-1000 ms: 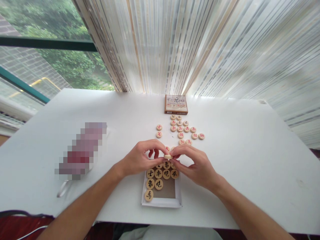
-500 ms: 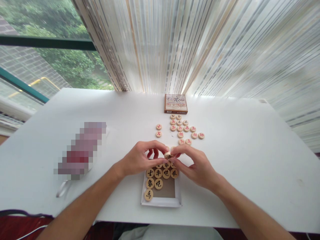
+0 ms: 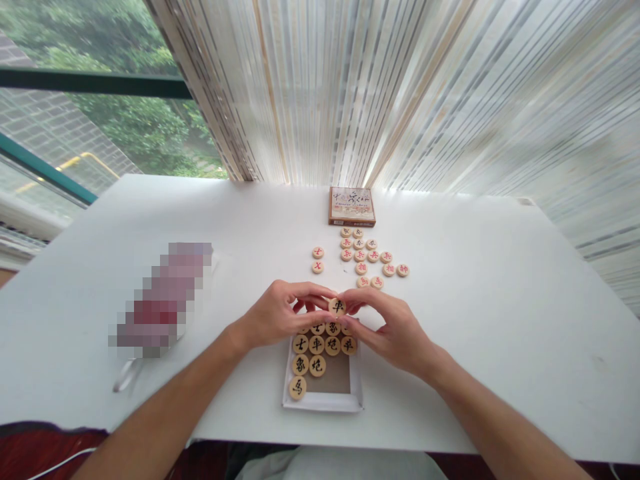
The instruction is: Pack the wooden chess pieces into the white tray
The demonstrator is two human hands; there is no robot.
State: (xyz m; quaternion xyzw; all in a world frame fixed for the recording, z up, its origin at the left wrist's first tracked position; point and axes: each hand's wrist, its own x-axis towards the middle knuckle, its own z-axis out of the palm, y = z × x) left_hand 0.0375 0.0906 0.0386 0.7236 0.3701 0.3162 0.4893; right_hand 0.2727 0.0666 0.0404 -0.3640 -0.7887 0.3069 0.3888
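One black-marked piece [image 3: 337, 307], up near the far end of the tray [image 3: 325, 402]! Left hand [image 3: 281, 312] and right hand [image 3: 393, 327], nearly closed, pinched its rim; any slackened grip could have dropped it.

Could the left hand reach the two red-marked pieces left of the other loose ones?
Probably yes: nothing visible blocks the left hand from the two red-marked pieces just beyond it. But it and the right hand are pinching a black-marked piece, so it would likely need to let go first.
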